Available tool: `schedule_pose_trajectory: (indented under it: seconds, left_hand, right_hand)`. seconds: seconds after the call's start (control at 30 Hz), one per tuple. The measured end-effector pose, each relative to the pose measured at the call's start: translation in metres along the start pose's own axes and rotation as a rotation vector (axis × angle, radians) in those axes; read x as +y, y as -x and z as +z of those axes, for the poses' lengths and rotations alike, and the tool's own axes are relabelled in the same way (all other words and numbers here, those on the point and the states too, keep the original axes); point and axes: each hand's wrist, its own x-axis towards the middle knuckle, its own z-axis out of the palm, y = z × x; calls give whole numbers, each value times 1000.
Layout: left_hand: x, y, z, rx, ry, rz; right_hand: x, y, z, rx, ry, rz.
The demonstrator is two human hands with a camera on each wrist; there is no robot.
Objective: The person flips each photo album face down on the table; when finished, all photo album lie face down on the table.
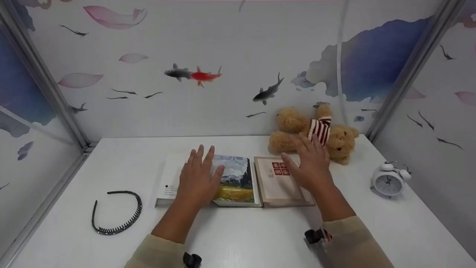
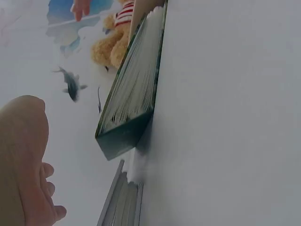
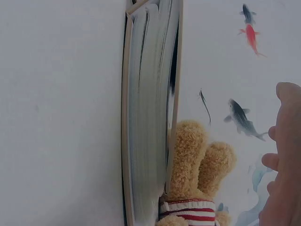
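Note:
Three books lie side by side on the white table. My left hand, fingers spread and straight, is over the white book and the left part of the photo album with a painted landscape cover. In the left wrist view that hand is raised above the level of the album's green spine. My right hand is spread over the beige book with red square characters. The right wrist view shows this hand apart from the thick page block. Neither hand holds anything.
A teddy bear in a striped shirt lies behind the beige book, against the back wall. A white alarm clock stands at the right. A black toothed headband lies at the left. Printed walls enclose the table's back and sides.

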Motion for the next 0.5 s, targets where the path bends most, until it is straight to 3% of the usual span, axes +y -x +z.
schedule_pose_trajectory:
  seconds: [0.27,0.5]
  left_hand:
    - [38,9,12,-81,280,2]
    - [75,8,32,-189,561,-30]
  right_hand:
    - [7,2,-10,38,-150,-24]
    - [26,7,-12,-22,-396,117]
